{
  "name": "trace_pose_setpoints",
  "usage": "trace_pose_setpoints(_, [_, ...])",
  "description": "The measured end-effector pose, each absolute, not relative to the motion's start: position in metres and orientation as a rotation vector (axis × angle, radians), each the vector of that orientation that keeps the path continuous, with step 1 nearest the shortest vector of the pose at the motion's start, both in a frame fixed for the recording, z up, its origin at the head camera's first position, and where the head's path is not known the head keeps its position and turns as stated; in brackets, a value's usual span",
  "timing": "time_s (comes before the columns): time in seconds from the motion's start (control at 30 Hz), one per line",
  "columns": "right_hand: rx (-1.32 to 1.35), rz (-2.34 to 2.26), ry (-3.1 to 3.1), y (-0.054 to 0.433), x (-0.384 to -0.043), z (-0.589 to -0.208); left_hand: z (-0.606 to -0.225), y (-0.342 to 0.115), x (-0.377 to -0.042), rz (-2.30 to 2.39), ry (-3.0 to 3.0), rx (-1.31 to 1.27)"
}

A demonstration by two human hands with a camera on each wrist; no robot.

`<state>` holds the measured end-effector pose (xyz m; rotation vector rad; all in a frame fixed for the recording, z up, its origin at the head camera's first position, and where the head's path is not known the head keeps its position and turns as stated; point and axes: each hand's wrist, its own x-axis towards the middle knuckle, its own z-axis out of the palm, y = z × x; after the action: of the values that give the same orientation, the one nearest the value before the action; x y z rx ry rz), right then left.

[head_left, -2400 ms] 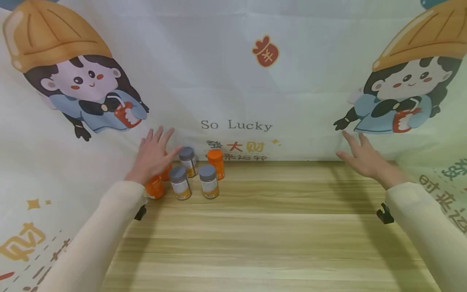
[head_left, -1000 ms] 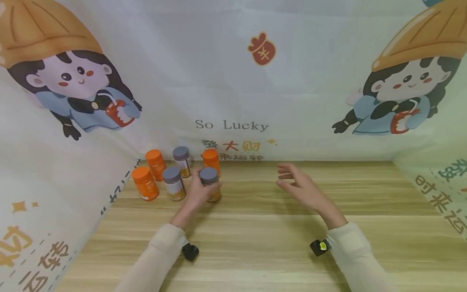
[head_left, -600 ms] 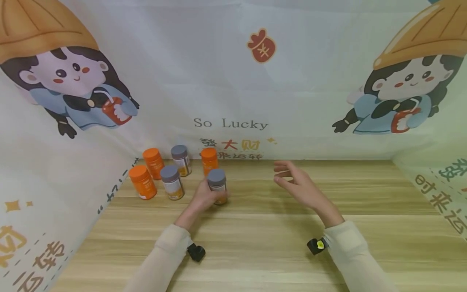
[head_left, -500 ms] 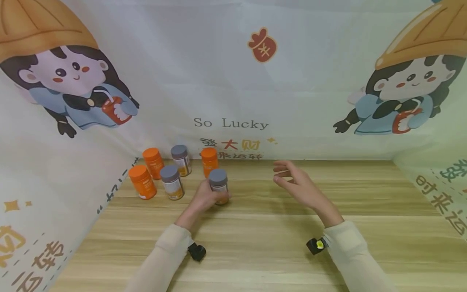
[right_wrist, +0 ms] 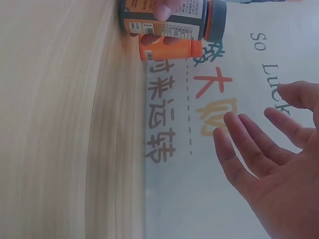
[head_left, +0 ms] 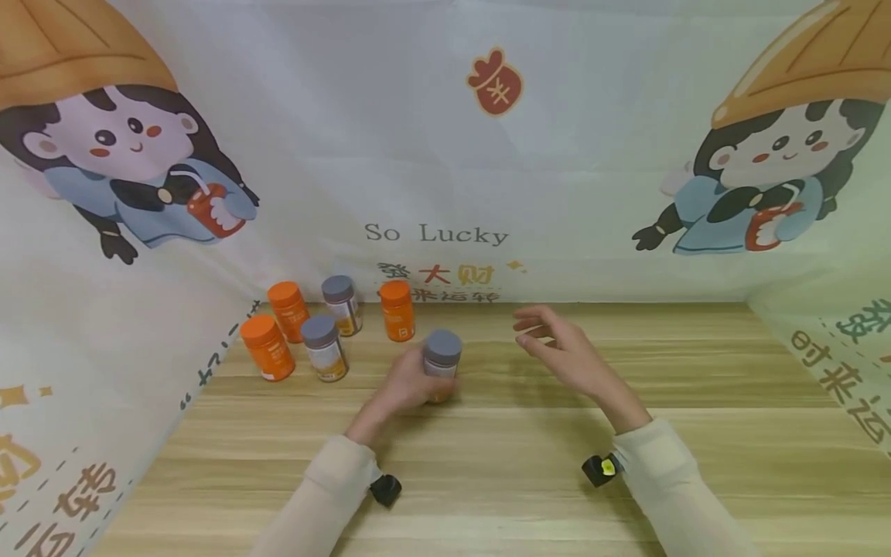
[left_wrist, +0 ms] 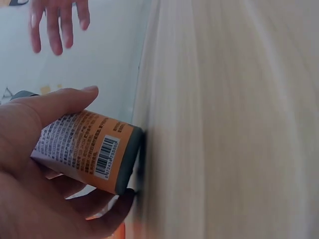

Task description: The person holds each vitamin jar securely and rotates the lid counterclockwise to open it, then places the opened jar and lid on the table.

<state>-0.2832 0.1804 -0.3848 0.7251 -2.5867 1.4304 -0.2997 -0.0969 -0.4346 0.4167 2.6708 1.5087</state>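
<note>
My left hand (head_left: 405, 381) grips a grey-capped pill bottle (head_left: 442, 350) with an orange and white label, thumb on one side and fingers round the other. In the left wrist view the label of this bottle (left_wrist: 82, 149) shows a barcode, and its base is right at the wooden surface. My right hand (head_left: 567, 352) is held over the table to the right of the bottle, fingers loosely bent and holding nothing. In the right wrist view that hand (right_wrist: 279, 154) has its fingers spread apart, and the gripped bottle (right_wrist: 172, 19) shows at the top.
An orange bottle (head_left: 397, 311) stands behind the left hand near the back wall. Further left are two more orange bottles (head_left: 268, 350) and two grey-capped bottles (head_left: 324, 350). A printed cloth (head_left: 592, 193) hangs round the wooden table (head_left: 515, 480) at the back and sides.
My left hand came from the far left to the front grey-capped bottle, took hold of it and moved it right, clear of the orange one. My right hand came inward, then stayed nearly still.
</note>
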Motion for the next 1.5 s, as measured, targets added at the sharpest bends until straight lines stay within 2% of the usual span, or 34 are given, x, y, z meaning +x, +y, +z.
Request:
trace_pose_setpoints(0.47, [0.870,1.290,-2.643,0.172,-0.277,-0.395,-0.429,-0.067,-0.280,1.278,2.616,0.699])
trace_pose_setpoints(0.6, [0.891,1.266,-2.688,0.166,-0.273,-0.392,-0.426,-0.061,-0.275,1.269,2.573,0.710])
trace_pose_setpoints(0.83, [0.839,0.994,-2.775,0.154,-0.266,-0.387,-0.426,-0.054,-0.269,1.266,2.587,0.776])
trace_pose_setpoints(1.1, [0.668,0.615,-2.840,0.143,-0.259,-0.399,-0.424,-0.048,-0.263,1.059,2.713,0.787])
trace_pose_setpoints(1.5, [0.271,0.608,-3.062,0.138,-0.255,-0.403,-0.424,-0.044,-0.257,0.928,2.799,0.733])
